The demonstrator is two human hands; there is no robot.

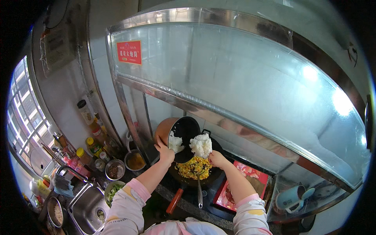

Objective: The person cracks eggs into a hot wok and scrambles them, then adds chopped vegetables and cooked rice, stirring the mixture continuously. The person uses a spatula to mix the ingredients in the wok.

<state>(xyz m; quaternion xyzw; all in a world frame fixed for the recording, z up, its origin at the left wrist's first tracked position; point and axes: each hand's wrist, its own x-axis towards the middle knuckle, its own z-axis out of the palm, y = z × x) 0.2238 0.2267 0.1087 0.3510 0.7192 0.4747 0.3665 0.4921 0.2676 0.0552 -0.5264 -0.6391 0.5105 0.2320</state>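
With my left hand (165,153) I grip the rim of a cooking pot (164,129), copper-coloured outside and dark inside. It is tilted over a wok (188,182), with some cooked white rice (175,144) inside near its lip. A large clump of rice (201,146) is held up beside the pot's mouth. My right hand (218,160) is closed at the clump's lower right edge; any utensil under the rice is hidden. Below, diced yellow, orange and green food (192,169) lies in the wok. A metal-handled spatula (199,191) rests in it.
The wok's wooden handle (174,201) points toward me. Right of the stove lies a red box (246,185). A metal-framed glass screen (205,108) rises behind. Leftward are bowls (115,169), condiment bottles (94,147) and a steel sink (88,210). A blue cup (289,197) stands far right.
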